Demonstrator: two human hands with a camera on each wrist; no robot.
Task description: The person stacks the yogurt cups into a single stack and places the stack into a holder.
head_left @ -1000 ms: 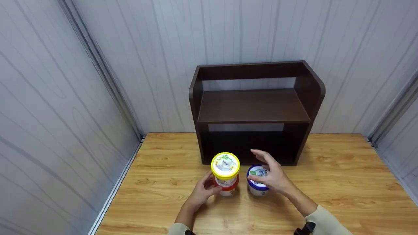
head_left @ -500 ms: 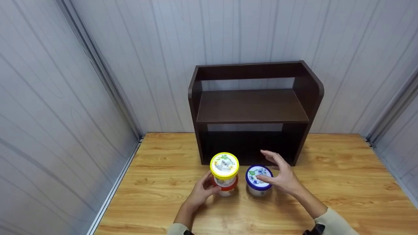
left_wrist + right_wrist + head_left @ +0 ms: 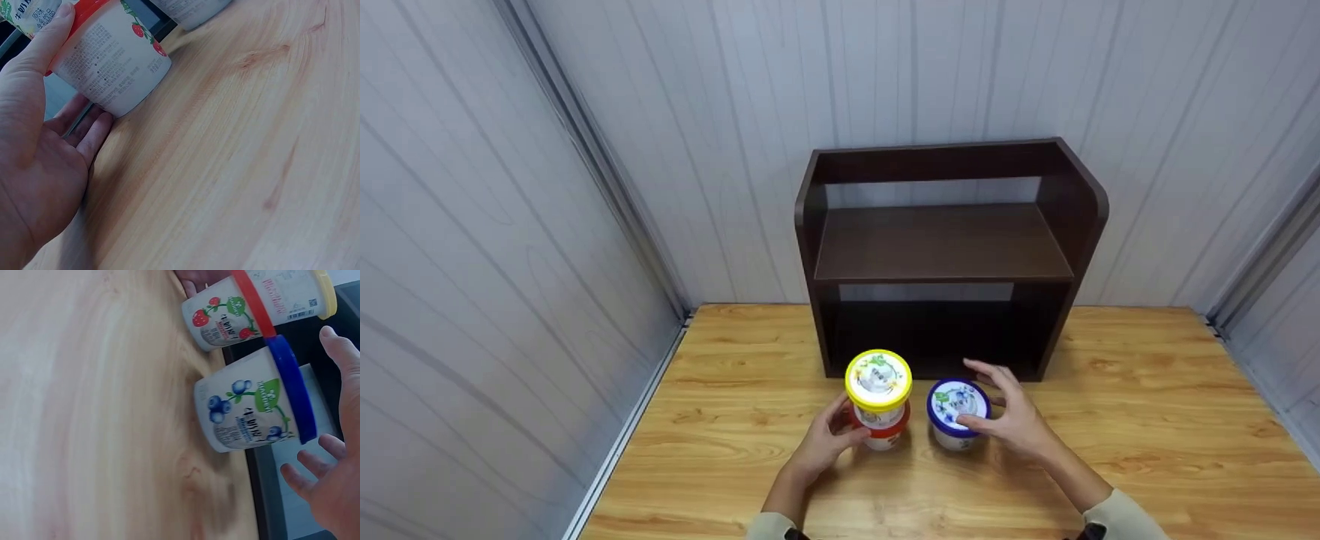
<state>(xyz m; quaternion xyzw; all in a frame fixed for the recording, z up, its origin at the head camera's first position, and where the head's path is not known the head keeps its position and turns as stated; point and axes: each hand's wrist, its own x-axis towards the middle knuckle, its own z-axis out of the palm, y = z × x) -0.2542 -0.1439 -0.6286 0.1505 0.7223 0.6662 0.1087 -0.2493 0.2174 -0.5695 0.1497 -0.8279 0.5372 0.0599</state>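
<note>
On wood-grain bench, left hand grips red-lidded white round tub, yellow-lidded white tub stacked on top (tippy pair); right hand spread beside blue-lidded white tub. Uneven tug below could topple upper one.

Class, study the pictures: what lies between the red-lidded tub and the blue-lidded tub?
Only a narrow strip of bare wooden tabletop lies between the red-lidded tub and the blue-lidded tub; the head view shows it.
</note>
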